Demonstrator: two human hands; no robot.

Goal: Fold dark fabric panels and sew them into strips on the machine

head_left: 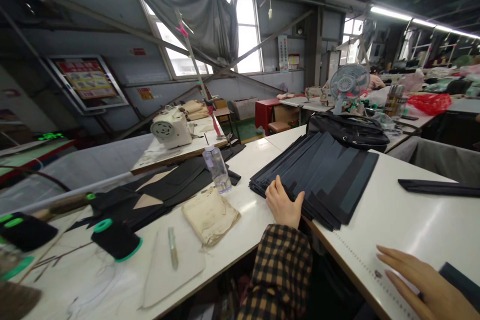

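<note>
The stack of dark pieces [318, 175] is located on the white table [416, 220], in front of the black bag [347, 130], with its layers fanned out in overlapping strips. Its near corner is positioned at the table edge.

The left hand [284, 204] is placed at the near left side of the stack. Its fingers are spread and slightly bent, and the thumb is set well apart from them. The fingertips are laid against the stack; no single piece is seen to be gripped.

The right hand [427, 282] is held low over the table, to the right of the stack. Its fingers are extended and slightly parted, and nothing is seen to be held between them. A small dark piece [461, 282] is partly covered by this hand; whether it is touched cannot be told.

For sound handling, the stack is best steadied with light, flat pressure from the left hand, so that the fanned order is not disturbed. Thin layers like these are likely to slide over one another if pushed sideways. Individual pieces are best separated at an exposed edge. The near corner should be watched, since layers there could be tipped off the table. The loose dark strip [431, 186] should be kept apart from the stack.
</note>
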